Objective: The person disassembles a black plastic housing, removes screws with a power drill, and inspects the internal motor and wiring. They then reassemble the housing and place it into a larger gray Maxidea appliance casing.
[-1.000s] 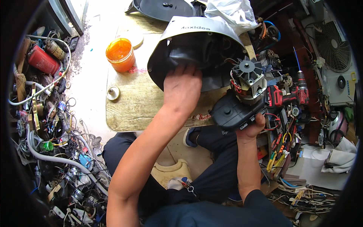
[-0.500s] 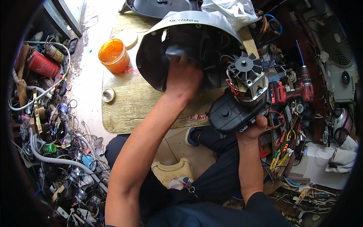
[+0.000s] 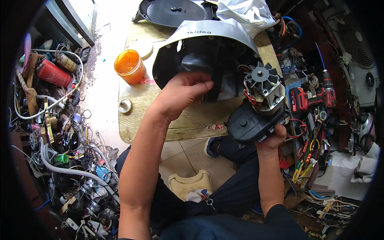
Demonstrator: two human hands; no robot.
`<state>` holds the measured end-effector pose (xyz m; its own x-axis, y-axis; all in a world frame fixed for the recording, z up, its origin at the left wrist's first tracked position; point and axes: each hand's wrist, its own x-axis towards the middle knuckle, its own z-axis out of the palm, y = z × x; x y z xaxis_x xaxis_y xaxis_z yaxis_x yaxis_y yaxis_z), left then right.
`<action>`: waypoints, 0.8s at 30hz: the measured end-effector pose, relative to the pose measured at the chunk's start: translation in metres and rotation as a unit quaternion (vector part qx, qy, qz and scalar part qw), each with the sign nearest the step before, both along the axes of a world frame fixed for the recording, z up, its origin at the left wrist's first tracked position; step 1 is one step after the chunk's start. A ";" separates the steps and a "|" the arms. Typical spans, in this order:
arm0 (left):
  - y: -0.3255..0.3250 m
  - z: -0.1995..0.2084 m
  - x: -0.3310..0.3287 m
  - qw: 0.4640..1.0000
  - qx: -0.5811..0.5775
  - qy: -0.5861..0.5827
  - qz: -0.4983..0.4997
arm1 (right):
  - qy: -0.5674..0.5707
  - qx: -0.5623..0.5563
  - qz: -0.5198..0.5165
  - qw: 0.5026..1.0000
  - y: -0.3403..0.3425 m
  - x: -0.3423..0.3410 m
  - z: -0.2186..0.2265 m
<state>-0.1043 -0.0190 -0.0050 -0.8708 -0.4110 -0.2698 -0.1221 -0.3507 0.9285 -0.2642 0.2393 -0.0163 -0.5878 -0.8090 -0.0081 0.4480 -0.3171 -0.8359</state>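
Note:
A large silver and black appliance housing (image 3: 172, 44) lies on the wooden table with its dark, hollow side toward me. At its opening is my left hand (image 3: 182, 90), thumb and fingers curled together. Whatever the fingers hold, if anything, is hidden from view. My right hand (image 3: 272, 141) grips a black gearbox case (image 3: 251, 125) from below and holds it off the table's right edge. On that case sits an electric motor with a grey fan wheel (image 3: 260, 74). Wires run from the motor toward the housing.
On the wooden table (image 3: 160, 120) stand an open tub of orange grease (image 3: 130, 67), a small round pot (image 3: 125, 105) and a white plastic bag (image 3: 244, 14). Tangled parts and cables (image 3: 76, 168) heap up at left. A red drill (image 3: 304, 98) and hand tools crowd the right.
My left hand has drawn back out of the housing toward its near rim. The view has shifted slightly. My right hand keeps its hold on the gearbox case.

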 end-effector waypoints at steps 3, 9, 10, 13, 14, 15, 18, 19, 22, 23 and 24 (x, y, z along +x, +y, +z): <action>-0.005 0.001 0.004 0.996 0.074 0.051 -0.010 | 0.003 0.006 0.003 1.000 -0.004 0.003 0.002; -0.004 0.004 0.000 0.986 0.139 0.090 -0.017 | -0.025 0.002 0.030 0.999 -0.001 0.001 0.001; -0.003 0.003 -0.001 0.986 0.140 0.090 -0.016 | -0.017 0.015 0.023 0.999 0.000 0.002 0.003; 0.000 -0.005 -0.008 0.984 0.144 0.102 0.008 | -0.001 0.044 0.007 0.999 0.002 0.005 0.011; 0.001 -0.009 -0.010 0.983 0.146 0.108 0.019 | -0.002 0.046 0.005 0.999 0.002 0.006 0.011; 0.002 -0.012 -0.013 0.981 0.153 0.114 0.032 | -0.003 0.048 0.005 0.999 0.002 0.006 0.011; 0.002 -0.016 -0.022 0.975 0.169 0.130 0.065 | -0.008 0.046 0.001 0.999 0.003 0.006 0.010; 0.003 -0.015 -0.025 0.973 0.169 0.135 0.076 | -0.014 0.038 0.000 0.999 0.003 0.005 0.008; 0.006 -0.020 -0.038 0.976 0.096 0.128 0.145 | -0.038 -0.001 0.005 0.999 0.001 0.003 -0.004; 0.007 -0.023 -0.042 0.976 0.059 0.121 0.173 | -0.035 -0.001 0.009 0.999 -0.001 0.004 -0.002; 0.006 -0.026 -0.045 0.975 0.029 0.120 0.187 | -0.031 0.007 0.011 0.999 -0.001 0.004 -0.001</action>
